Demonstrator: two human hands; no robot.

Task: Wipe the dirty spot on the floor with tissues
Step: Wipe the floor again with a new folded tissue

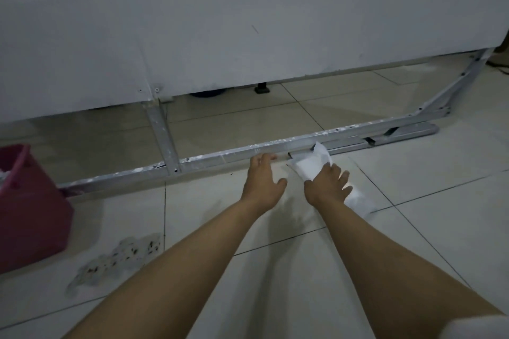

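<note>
A white tissue pack (pixel 360 198) lies on the tiled floor, and my right hand (pixel 326 183) presses down on it. A white tissue (pixel 311 164) sticks out from under that hand toward the metal bar. My left hand (pixel 263 179) hovers just left of the tissue, fingers apart and holding nothing. The dirty spot (pixel 118 259), a greyish patch with dark specks, sits on the floor at lower left, well away from both hands.
A metal frame bar (pixel 220 157) runs across the floor right behind the hands, under a white panel (pixel 220 22). A pink bin (pixel 30 201) stands at the left edge, close to the dirty patch. Pale tiles stretch to the right.
</note>
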